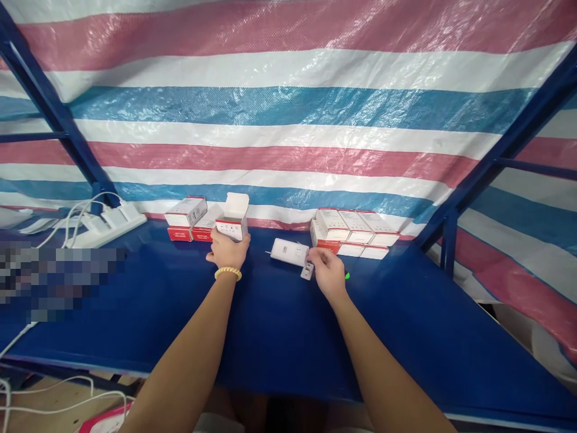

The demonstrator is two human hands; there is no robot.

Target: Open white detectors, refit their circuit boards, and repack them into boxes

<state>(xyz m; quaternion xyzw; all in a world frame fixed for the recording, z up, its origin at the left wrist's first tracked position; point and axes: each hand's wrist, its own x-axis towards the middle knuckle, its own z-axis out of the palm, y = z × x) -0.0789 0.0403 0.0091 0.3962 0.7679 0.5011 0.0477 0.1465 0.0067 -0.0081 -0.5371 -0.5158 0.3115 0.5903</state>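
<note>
Striped red, white and blue sheeting [279, 108] behind and above, with a dark blue frame [455, 207] at both sides and a glossy blue bench [270, 325] beneath. At the far left of the bench, a white power strip [110, 230] with plugs and white cables [67, 225].

Near the centre, an open box [232, 230] with its flap upright, in the grip of the left hand [229, 249]; fingers around its lower part, thumb at the side, yellow band [228, 273] at the wrist. To its right, flat on the bench and outside any box, a white device [289, 252]. Just below its right end, a small white piece [307, 271]. Fingers of the right hand [329, 273] bunched there; whether closed on anything, impossible to tell.

Beside the open box, a few boxes [184, 211], one on top of another; beyond the right hand, a larger stack [346, 224] in two layers, apparently closed. Seemingly partway through: flap up, device and piece both out, nothing closed over them. Contents of the open box too unclear to judge.
</note>
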